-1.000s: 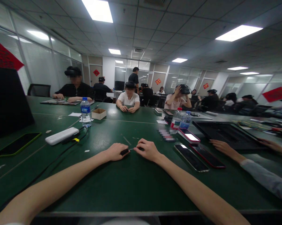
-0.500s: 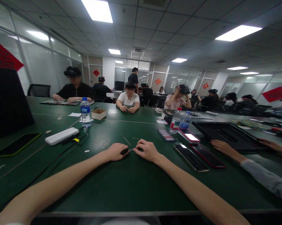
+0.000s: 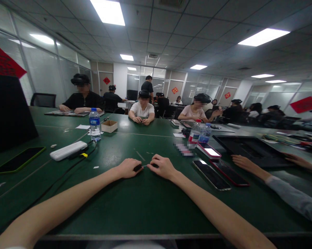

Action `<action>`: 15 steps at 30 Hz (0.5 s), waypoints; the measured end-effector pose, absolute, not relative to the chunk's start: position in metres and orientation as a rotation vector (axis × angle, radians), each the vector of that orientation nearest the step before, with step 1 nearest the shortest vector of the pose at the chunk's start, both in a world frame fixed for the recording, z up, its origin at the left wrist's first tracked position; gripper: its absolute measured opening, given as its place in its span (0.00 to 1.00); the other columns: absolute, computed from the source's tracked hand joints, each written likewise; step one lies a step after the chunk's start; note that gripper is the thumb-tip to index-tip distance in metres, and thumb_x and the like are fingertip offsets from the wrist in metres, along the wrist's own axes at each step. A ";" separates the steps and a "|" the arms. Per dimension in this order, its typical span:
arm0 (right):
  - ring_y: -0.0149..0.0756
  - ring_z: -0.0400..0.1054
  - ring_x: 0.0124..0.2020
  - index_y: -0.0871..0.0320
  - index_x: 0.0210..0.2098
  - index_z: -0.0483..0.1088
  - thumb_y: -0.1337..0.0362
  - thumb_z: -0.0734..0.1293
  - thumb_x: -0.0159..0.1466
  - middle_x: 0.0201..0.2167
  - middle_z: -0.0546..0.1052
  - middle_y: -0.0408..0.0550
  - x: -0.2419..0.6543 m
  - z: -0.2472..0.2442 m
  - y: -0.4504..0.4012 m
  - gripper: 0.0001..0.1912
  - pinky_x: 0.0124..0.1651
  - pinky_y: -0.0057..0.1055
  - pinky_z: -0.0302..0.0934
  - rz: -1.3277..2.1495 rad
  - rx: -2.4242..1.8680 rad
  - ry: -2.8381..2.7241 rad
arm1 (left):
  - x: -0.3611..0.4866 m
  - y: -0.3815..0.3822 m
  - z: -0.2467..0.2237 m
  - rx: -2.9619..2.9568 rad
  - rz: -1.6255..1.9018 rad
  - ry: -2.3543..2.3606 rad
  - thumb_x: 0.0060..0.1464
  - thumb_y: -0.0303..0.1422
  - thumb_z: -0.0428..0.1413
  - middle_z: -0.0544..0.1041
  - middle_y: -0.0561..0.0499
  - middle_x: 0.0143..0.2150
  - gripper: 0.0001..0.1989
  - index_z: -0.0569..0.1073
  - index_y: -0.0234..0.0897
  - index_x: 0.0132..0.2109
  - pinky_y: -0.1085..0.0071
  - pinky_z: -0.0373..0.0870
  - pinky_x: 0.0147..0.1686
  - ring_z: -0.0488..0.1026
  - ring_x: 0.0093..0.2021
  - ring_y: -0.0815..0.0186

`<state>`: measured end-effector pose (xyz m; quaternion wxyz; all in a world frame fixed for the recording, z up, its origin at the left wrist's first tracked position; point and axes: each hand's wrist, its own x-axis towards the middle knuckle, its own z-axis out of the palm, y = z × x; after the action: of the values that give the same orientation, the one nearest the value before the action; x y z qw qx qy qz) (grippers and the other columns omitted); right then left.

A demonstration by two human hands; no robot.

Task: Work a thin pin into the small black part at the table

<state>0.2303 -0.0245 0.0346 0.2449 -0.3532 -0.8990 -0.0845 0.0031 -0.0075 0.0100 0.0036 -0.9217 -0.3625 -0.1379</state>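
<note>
My left hand (image 3: 127,168) rests low over the green table (image 3: 135,211), its fingers closed on a small black object (image 3: 137,168) whose kind I cannot make out. Opposite it, my right hand (image 3: 163,167) is closed with thumb and fingers pinched around a small dark piece (image 3: 155,165), mostly hidden by the fingers. A thin pale sliver (image 3: 144,166) shows in the narrow gap between both hands; whether it joins the two dark pieces is too small to tell.
Left are a white power strip (image 3: 69,150) with a black cable, a water bottle (image 3: 95,126) and a small box (image 3: 109,126). Right lie phones (image 3: 211,175), bottles (image 3: 194,131) and a black tray (image 3: 251,150) between a co-worker's hands. Several people sit beyond.
My hands and the small dark pieces have not visibly moved. Across the table, the person in pink has lowered their hands from the headset. The black tray beside me has shifted slightly.
</note>
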 end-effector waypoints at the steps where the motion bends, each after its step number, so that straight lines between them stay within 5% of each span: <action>1: 0.27 0.64 0.30 0.59 0.31 0.73 0.54 0.60 0.64 0.36 0.70 0.47 0.230 0.034 -0.024 0.17 0.32 0.23 0.58 -0.226 -0.968 -2.459 | 0.003 -0.008 0.010 -2.888 -0.431 -1.135 0.60 0.43 0.42 0.75 0.47 0.32 0.18 0.71 0.36 0.37 0.71 0.63 0.31 0.72 0.32 0.63; 15: 0.30 0.66 0.33 0.57 0.41 0.69 0.55 0.56 0.66 0.36 0.71 0.47 0.222 0.041 -0.037 0.16 0.35 0.26 0.59 -0.136 -1.046 -2.552 | 0.001 -0.004 0.005 -2.880 -0.443 -1.100 0.60 0.42 0.43 0.74 0.48 0.31 0.17 0.70 0.37 0.37 0.71 0.62 0.31 0.71 0.31 0.63</action>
<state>0.2220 -0.0368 0.0408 0.1891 -0.3721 -0.9074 -0.0485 0.0005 -0.0039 0.0048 0.0134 -0.9246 -0.3532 -0.1421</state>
